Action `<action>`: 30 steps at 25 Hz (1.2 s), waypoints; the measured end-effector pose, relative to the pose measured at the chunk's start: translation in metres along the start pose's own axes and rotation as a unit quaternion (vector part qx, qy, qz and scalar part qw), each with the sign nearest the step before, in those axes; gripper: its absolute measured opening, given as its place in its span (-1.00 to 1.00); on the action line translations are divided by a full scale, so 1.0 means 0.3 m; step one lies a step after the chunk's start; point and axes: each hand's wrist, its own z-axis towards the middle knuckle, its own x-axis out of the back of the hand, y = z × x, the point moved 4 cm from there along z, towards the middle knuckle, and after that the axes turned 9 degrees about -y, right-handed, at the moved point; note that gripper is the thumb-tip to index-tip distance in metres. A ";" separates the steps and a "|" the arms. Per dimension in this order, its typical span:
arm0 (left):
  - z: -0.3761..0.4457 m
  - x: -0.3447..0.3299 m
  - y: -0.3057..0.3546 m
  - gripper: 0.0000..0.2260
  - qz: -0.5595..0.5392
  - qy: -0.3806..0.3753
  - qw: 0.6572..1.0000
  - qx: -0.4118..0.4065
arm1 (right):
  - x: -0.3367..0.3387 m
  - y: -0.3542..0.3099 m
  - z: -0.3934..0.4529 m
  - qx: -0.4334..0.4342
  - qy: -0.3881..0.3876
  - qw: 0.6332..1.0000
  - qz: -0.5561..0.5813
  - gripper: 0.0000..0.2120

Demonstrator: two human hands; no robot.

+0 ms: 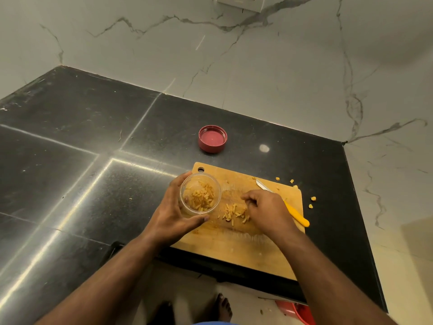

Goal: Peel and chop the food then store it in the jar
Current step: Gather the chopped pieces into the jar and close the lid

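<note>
My left hand (172, 212) grips a clear plastic jar (200, 194), tilted with its mouth toward me, at the left end of the wooden cutting board (234, 249). Several chopped yellow strips lie inside the jar. My right hand (264, 208) rests on the board with curled fingers gathering a small pile of chopped pieces (234, 213) just right of the jar. A knife (294, 213) with a yellow handle lies on the board behind my right hand, its blade pointing away.
A red jar lid (212, 138) lies upside down on the black counter (82, 148) beyond the board. A few yellow scraps (312, 198) sit off the board's right edge. Marble walls close off the back and right. A red bin (302, 311) stands on the floor below.
</note>
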 end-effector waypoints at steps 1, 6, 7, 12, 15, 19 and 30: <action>-0.001 -0.002 -0.002 -0.06 0.000 0.002 1.000 -0.002 | -0.004 0.012 0.013 -0.014 -0.002 0.999 -0.044 -0.70; 0.000 -0.008 -0.011 -0.05 0.001 0.015 1.000 -0.004 | -0.102 -0.039 -0.016 0.062 -0.050 0.989 -0.126 -0.73; 0.000 -0.007 -0.015 -0.05 -0.004 0.018 1.000 -0.004 | -0.100 -0.044 -0.016 0.071 -0.043 0.991 -0.104 -0.72; 0.001 -0.010 -0.024 -0.06 -0.019 0.033 0.999 0.005 | -0.095 -0.089 0.021 0.130 -0.038 0.987 -0.082 -0.69; 0.002 -0.011 -0.027 -0.06 -0.016 0.034 0.999 0.002 | -0.139 -0.116 -0.021 0.208 -0.069 0.969 -0.118 -0.70; 0.003 -0.012 -0.030 -0.07 -0.021 0.034 0.999 0.004 | -0.112 -0.050 -0.042 0.213 -0.064 0.963 -0.155 -0.75; 0.003 -0.019 -0.021 -0.07 0.007 0.039 0.999 0.007 | -0.132 -0.063 -0.073 0.252 -0.055 0.953 -0.161 -0.74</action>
